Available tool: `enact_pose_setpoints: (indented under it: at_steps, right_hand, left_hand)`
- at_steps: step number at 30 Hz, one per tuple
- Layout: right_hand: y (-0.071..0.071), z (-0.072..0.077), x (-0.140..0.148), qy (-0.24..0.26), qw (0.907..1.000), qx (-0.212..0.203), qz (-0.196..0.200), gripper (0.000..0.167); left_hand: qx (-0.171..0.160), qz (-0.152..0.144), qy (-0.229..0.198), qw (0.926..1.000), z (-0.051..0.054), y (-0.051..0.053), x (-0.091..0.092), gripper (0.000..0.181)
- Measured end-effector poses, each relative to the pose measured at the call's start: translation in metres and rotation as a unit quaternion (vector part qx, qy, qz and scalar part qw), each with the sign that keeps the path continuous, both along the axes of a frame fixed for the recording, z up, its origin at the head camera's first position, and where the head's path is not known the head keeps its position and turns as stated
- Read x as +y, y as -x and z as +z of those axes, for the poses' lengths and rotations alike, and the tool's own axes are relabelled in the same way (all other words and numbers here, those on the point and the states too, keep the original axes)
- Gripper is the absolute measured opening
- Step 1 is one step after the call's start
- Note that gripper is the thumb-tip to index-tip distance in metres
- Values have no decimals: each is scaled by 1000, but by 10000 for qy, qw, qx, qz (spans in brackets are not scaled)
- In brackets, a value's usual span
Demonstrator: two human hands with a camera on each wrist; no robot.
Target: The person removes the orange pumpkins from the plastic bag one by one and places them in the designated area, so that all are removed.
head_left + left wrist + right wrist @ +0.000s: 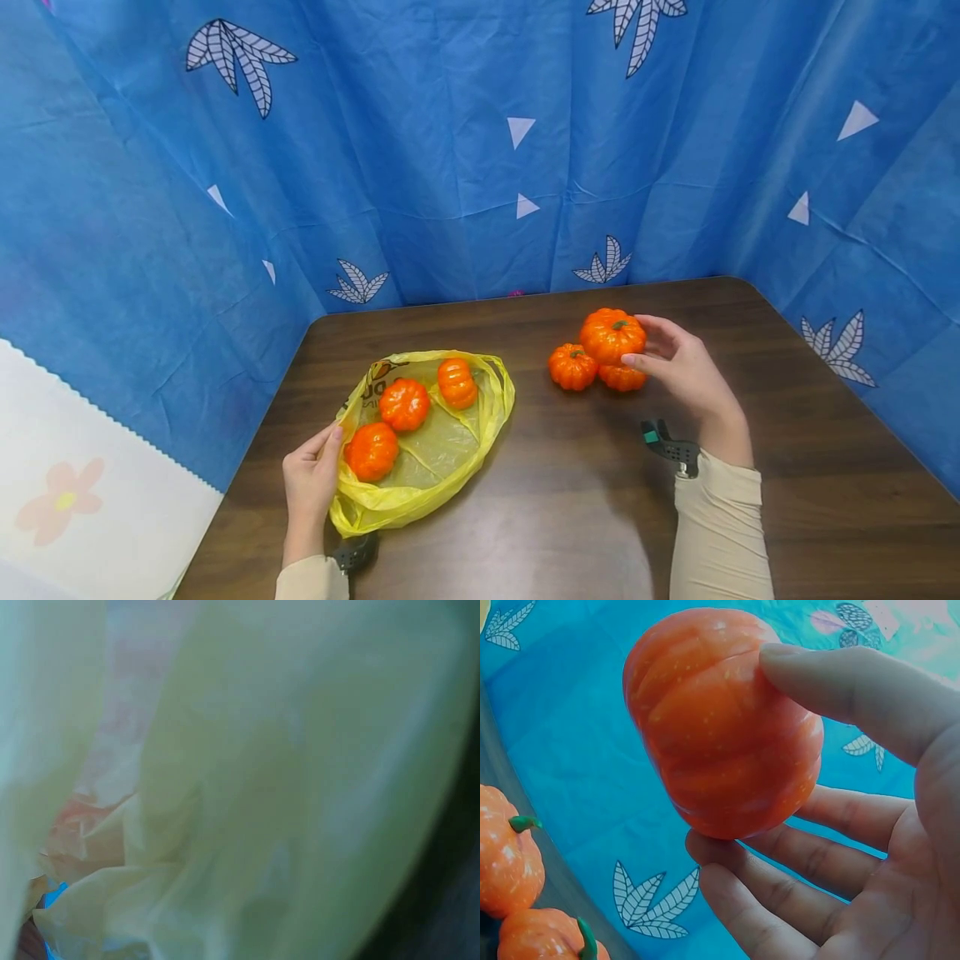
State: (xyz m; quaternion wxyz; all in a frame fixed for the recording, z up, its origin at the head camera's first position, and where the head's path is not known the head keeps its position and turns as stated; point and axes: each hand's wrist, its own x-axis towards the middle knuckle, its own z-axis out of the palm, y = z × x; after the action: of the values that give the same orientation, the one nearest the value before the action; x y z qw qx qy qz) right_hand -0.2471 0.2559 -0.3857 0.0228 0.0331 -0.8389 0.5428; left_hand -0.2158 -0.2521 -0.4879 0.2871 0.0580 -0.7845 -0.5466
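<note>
My right hand [686,367] grips a small orange pumpkin [612,336] between thumb and fingers, held above the table. In the right wrist view the thumb presses one side of that pumpkin [720,727] and the fingers support the other. Just below it, two more pumpkins lie on the table, one at the left [573,367] and one partly hidden [622,378]. With thumb and fingers my left hand [311,475] pinches the left rim of a yellow plastic bag [442,462]. Inside the spread bag lie three orange pumpkins [405,405]. Yellow plastic [225,787] fills the left wrist view, blurred.
The dark wooden table [540,500] has its far edge against a blue curtain [465,167] with leaf prints. A pale cloth [75,475] with a flower print hangs at the left. Each wrist wears a black camera mount [671,450].
</note>
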Motion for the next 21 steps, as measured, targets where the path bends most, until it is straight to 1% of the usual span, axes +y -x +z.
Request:
enact_pose_setpoints:
  at_steps: [3,14,21]
  right_hand:
    - [0,-1,2,5,10000,2,-7,74]
    - [2,-5,8,-46,9998,-90,-198,78]
    - [1,-7,13,-78,9995,-113,-283,77]
  left_hand:
    - [60,-21,-6,10000,0,0,0,22]
    - [-122,44,-29,9999,1,-2,0,23]
    - [-134,-55,-176,9997,2,-2,0,23]
